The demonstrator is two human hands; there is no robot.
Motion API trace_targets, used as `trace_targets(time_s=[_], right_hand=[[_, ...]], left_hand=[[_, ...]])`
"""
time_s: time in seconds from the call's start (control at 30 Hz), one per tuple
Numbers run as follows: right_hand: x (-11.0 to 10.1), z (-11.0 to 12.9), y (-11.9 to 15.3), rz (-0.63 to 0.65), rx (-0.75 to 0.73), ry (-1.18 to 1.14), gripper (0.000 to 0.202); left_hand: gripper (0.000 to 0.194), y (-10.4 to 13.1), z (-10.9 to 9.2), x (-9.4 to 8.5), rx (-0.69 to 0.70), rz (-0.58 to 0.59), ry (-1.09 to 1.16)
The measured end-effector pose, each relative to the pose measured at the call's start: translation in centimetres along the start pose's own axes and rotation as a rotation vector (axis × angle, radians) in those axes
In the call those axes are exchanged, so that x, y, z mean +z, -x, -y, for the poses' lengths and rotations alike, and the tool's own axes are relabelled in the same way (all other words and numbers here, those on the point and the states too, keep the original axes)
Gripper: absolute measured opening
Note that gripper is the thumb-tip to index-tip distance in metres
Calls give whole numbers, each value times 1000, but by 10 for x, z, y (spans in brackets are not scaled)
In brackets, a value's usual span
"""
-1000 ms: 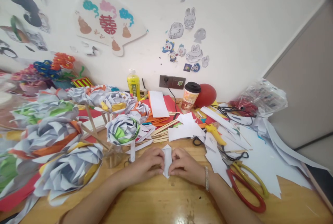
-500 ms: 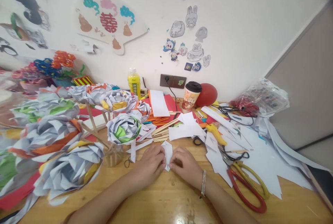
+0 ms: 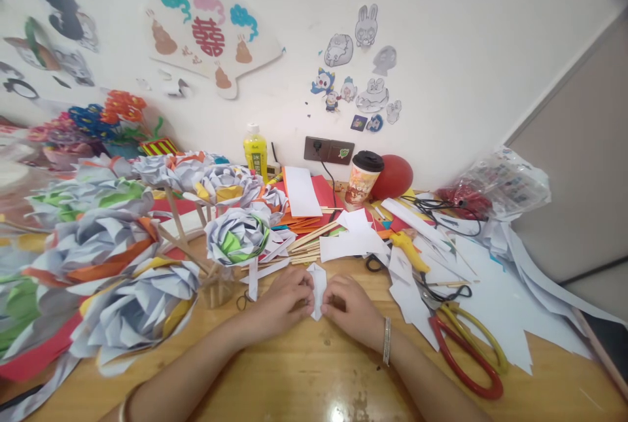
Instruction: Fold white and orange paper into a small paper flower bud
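A small folded white paper point(image 3: 318, 291), long and pointed at its ends, lies between my two hands above the wooden table point(image 3: 294, 376). My left hand point(image 3: 287, 298) pinches its left edge with bent fingers. On the other side, my right hand point(image 3: 348, 304) grips the right edge between thumb and fingers; a thin bracelet point(image 3: 386, 341) circles that wrist. Just beyond the hands are wooden sticks point(image 3: 309, 245) and white paper scraps point(image 3: 348, 242). A paper flower with green petals point(image 3: 237, 237) stands to the left of them.
Large paper flowers point(image 3: 140, 311) crowd the left side. At right lie red and yellow scissors point(image 3: 466, 350), a yellow glue gun point(image 3: 409, 250) and white sheets point(image 3: 490, 298). A lidded cup point(image 3: 363, 180), a red balloon point(image 3: 394, 176) and a yellow bottle point(image 3: 256, 152) stand near the wall.
The whole view has shifted slightly, with most things a little further right. Both hands keep hold of the folded paper, and their pose is nearly the same.
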State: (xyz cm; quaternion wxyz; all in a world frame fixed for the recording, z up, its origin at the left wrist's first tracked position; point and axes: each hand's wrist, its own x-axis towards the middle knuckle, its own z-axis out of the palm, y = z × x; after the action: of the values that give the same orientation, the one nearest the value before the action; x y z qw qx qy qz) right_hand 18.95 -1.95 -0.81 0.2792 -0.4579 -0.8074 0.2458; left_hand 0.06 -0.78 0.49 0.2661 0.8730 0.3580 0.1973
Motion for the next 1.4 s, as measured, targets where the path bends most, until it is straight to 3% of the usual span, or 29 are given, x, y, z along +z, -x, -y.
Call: trace_targets(time_s=[0.43, 0.77, 1.17, 1.4], right_hand=[[11, 8, 5, -106, 51, 179, 12], [11, 8, 7, -93, 43, 162, 10], [2, 10, 9, -4, 62, 94, 22], [5, 6, 6, -78, 101, 68, 15]], left_hand=[[4, -5, -8, 8, -138, -99, -44], [9, -3, -9, 21, -237, -223, -81], [13, -2, -12, 17, -268, -188, -93], [12, -1, -12, 17, -275, -194, -111]])
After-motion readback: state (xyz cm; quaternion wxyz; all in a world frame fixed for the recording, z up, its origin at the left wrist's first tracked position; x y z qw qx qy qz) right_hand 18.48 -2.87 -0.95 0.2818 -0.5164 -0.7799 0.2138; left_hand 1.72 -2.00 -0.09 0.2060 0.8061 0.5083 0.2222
